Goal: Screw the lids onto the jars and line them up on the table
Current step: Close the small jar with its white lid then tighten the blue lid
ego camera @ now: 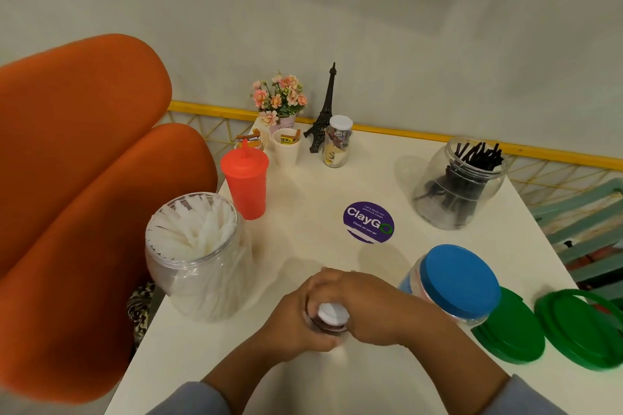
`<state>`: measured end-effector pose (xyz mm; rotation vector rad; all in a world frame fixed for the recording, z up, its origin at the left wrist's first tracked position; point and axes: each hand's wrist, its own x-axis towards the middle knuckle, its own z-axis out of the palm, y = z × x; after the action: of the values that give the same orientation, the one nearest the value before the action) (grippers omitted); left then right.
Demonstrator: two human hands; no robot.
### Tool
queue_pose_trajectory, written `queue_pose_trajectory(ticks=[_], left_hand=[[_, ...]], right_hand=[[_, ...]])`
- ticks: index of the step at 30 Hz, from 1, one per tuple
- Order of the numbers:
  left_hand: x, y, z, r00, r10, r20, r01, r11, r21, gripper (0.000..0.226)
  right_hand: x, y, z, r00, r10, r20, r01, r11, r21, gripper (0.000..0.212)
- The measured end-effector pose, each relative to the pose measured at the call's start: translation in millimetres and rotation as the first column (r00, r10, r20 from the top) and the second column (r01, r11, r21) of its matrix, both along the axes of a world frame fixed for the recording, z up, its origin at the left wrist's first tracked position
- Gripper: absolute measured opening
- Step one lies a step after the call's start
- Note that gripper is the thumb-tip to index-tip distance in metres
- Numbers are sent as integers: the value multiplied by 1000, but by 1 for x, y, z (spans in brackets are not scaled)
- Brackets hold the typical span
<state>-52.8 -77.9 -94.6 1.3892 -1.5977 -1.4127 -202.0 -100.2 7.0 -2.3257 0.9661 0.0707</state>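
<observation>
A small jar with a white lid (332, 313) stands near the table's front edge, wrapped by both hands. My left hand (296, 323) grips its body from the left. My right hand (367, 303) curls over its right side and lid. A large clear jar of white straws (199, 256) stands open at the left. Another open clear jar holds black sticks (458, 182) at the back right. A jar with a blue lid (462, 281) sits just right of my right hand. Two green lids (512, 330) (580, 330) lie flat at the right edge. A small white-lidded jar (337, 141) stands at the back.
A red lidded cup (246, 178), paper cups (286, 145), a flower pot (279, 101) and an Eiffel Tower model (325, 111) crowd the back of the white table (303, 205). A purple round sticker (369, 222) marks its middle. An orange chair (77, 195) stands left.
</observation>
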Motion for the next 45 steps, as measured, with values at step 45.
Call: queue_pose_trajectory(ticks=[45], left_hand=[[-13,4,3,993,83,79,-85,996,24,81]], right_hand=[[22,20,-7,855,-452,-255,405,888,-217,67]])
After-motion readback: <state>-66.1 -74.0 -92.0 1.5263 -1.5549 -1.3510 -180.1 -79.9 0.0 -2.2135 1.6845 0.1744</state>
